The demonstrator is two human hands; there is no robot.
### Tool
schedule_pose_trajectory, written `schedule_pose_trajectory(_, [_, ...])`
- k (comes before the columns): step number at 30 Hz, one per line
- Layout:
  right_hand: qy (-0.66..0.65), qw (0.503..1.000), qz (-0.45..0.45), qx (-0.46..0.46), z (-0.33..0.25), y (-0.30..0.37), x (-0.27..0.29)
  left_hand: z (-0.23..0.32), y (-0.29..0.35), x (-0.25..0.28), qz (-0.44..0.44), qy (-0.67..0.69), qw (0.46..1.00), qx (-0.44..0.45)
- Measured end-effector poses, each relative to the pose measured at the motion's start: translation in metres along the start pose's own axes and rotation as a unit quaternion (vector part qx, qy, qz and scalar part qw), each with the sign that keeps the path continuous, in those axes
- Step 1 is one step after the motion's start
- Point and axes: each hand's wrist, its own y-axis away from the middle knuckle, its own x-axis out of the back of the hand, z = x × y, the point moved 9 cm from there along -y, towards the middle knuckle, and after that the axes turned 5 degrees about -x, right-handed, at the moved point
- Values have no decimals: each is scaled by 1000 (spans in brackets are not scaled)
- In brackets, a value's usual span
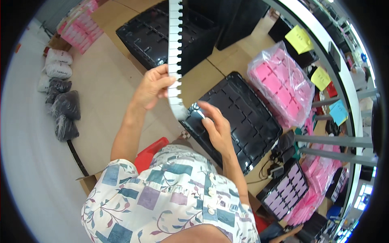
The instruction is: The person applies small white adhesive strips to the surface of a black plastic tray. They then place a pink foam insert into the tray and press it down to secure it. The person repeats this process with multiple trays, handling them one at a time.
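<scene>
A long white strip [174,48], with dark notches along its right edge, hangs down the upper middle of the view. My left hand [152,87] pinches it between thumb and fingers, and its lower end curls toward the black plastic stack. My right hand [216,127] is over the near left corner of that black, ribbed crate-like stack [243,117]. Its thumb and index finger are bent toward each other by the strip's lower end. Something small and pale shows between them, too small to name.
Another black crate stack [146,32] stands at the far side. Pink crates in clear plastic [279,81] lie to the right, beside a metal rack [336,139]. Wrapped bags [67,105] lie along the left wall. A red stool-like object [150,156] is by my waist.
</scene>
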Motion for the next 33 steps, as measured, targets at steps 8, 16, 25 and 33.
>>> schedule_pose_trajectory(8, [-283,945,-72,-144,33,-2,-30,-42,-1,-32,26,152,988,32])
schedule_pose_trajectory(16, [-200,966,39,-162,45,15,14,-103,38,-53,35,86,986,140])
schedule_pose_trajectory(25, [-65,980,82,-169,38,20,29,-97,41,-66,16,26,994,103])
schedule_pose_trajectory(33, [162,977,121,-61,10,24,32,-111,52,-70,-9,-82,993,85])
